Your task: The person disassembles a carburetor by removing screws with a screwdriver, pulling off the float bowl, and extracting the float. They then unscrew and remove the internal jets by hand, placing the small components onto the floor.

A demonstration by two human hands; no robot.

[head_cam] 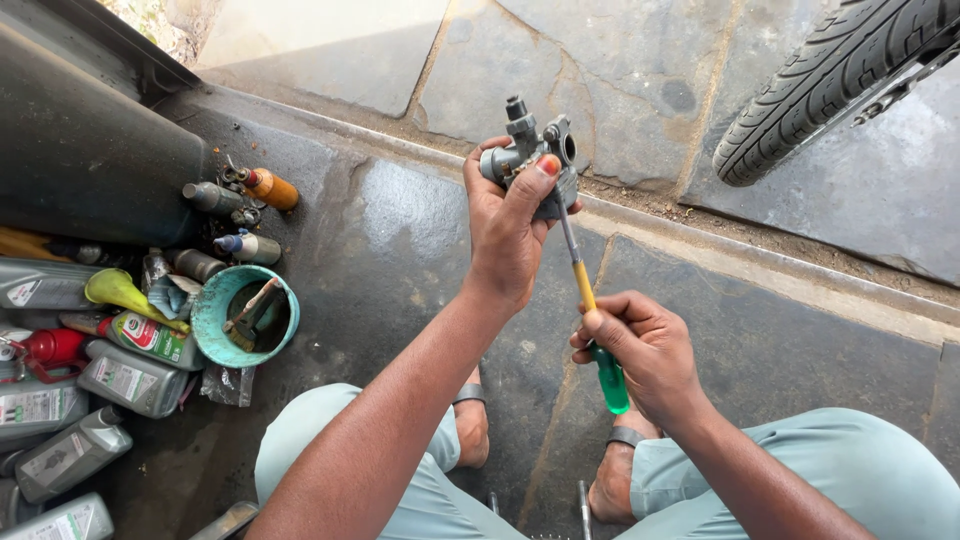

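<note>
The stone floor point(400, 240) lies below both hands, dark and stained. Far to the upper right of the right hand, a tyre point(830, 80) rests on the paving. Well to the left of the left hand, grey oil bottles point(70, 450) lie crowded together, with a teal tub point(210, 320) just beside them and small spray cans point(250, 245) above it.

The person crouches in pale green trousers point(860, 480), sandalled feet below the hands.

The left hand point(510, 230) is raised and closed around a grey metal carburettor point(530, 155), thumb pressed across its front, the part standing upright above the fingers. The right hand point(645, 355), lower and to the right of the left, is closed around the green handle of a screwdriver point(590, 310). Its yellow collar and steel shaft run up from that hand to the underside of the carburettor, the tip touching it just beside the left palm.
</note>
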